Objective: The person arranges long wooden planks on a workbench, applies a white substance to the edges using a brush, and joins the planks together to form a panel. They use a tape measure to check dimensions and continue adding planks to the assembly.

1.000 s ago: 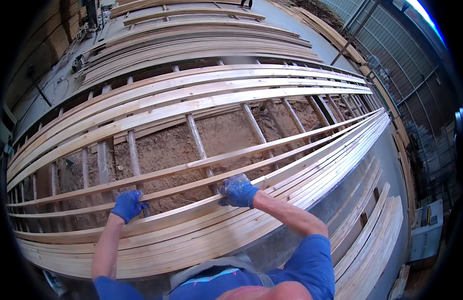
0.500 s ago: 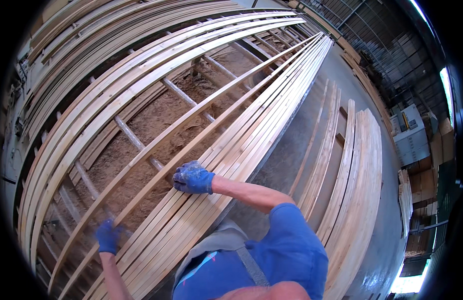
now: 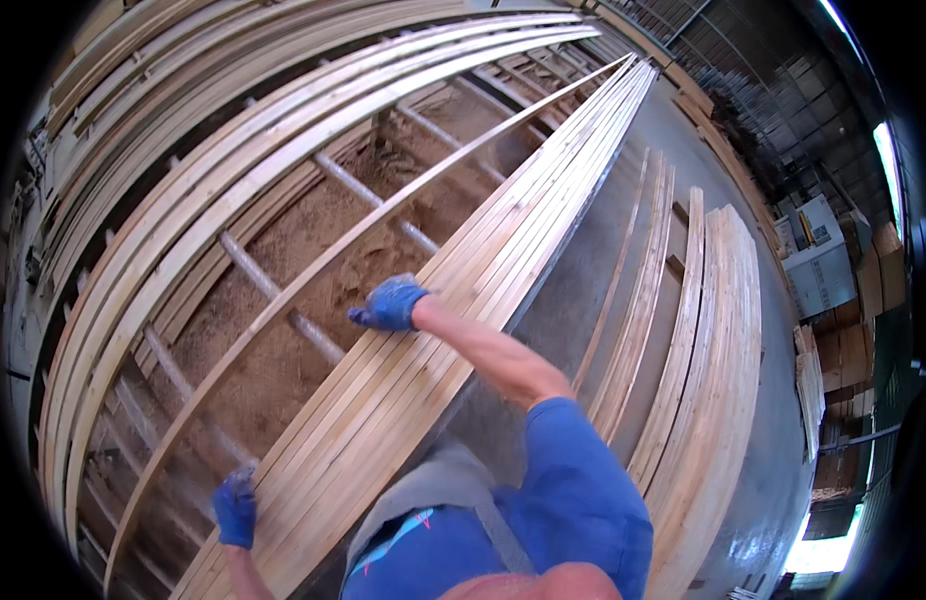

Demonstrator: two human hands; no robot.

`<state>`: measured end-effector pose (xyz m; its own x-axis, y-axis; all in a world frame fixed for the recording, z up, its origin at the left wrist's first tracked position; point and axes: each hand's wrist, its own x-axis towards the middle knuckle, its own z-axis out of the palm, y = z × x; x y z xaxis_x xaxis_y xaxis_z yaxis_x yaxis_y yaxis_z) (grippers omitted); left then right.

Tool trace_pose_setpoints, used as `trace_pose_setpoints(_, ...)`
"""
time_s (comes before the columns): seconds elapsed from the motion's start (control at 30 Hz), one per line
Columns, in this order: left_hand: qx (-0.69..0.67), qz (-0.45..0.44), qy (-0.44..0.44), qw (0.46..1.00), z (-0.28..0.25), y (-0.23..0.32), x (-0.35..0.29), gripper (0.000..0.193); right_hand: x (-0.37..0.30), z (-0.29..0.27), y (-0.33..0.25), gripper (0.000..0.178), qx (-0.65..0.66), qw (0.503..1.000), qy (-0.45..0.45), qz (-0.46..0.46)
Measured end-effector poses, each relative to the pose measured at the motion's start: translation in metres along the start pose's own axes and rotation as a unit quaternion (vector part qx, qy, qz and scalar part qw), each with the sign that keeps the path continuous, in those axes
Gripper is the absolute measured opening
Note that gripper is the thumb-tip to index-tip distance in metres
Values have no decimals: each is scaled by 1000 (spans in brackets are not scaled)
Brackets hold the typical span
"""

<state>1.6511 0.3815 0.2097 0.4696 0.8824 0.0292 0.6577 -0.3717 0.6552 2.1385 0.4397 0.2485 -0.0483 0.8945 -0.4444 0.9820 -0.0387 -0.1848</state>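
Observation:
Long pale wooden strips (image 3: 383, 400) lie side by side in a tight band on the rack in front of me. My blue-gloved right hand (image 3: 391, 303) reaches across this band to its left edge, with fingers stretched past the outermost strip. Nearer to me, my gloved left hand (image 3: 235, 505) rests against that same edge, its fingers lying along the strip's side. Neither hand is wrapped round a strip. One single strip (image 3: 283, 300) lies apart on the rack, left of both hands, curving in the fisheye view toward the far end.
Metal crossbars (image 3: 251, 265) span the rack above brown sawdust (image 3: 318, 265). Several more strips (image 3: 173, 255) lie along its far side. To my right, stacked boards (image 3: 708, 400) rest low over the grey floor (image 3: 583, 250). A pale box-shaped cabinet (image 3: 818, 260) stands beyond them.
The nearer of two separate strips now lies against the band. My left hand has moved right to the band's edge; my right hand has shifted slightly up and right.

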Motion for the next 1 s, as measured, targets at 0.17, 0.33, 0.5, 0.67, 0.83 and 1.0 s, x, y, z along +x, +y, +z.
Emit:
trace_pose_setpoints(0.17, 141, -37, 79, 986, 17, 9, -1, 23, 0, -6, -2, 64, 24, 1000, -4, -6)
trace_pose_setpoints(0.33, 106, -151, 63, 981, 18, 22, 8, 22, 6, 16, 1, 51, 62, 994, 80, -34)
trace_pose_setpoints(0.5, 127, -107, 94, 982, 25, 17, 1, 24, 2, 12, 0, 45, 89, 985, 139, -49)
trace_pose_setpoints(0.67, 131, -146, 57, 979, 32, 24, 9, 28, -3, 13, 15, 41, 90, 984, 141, -60)
trace_pose_setpoints(0.83, 184, -96, 62, 976, 39, 3, 2, 30, -13, 32, 45, 17, 190, 869, 390, -239)
trace_pose_setpoints(1.0, 296, -178, 134, 929, 53, -5, -13, 38, -117, 31, 157, 13, 269, 832, 432, -220)
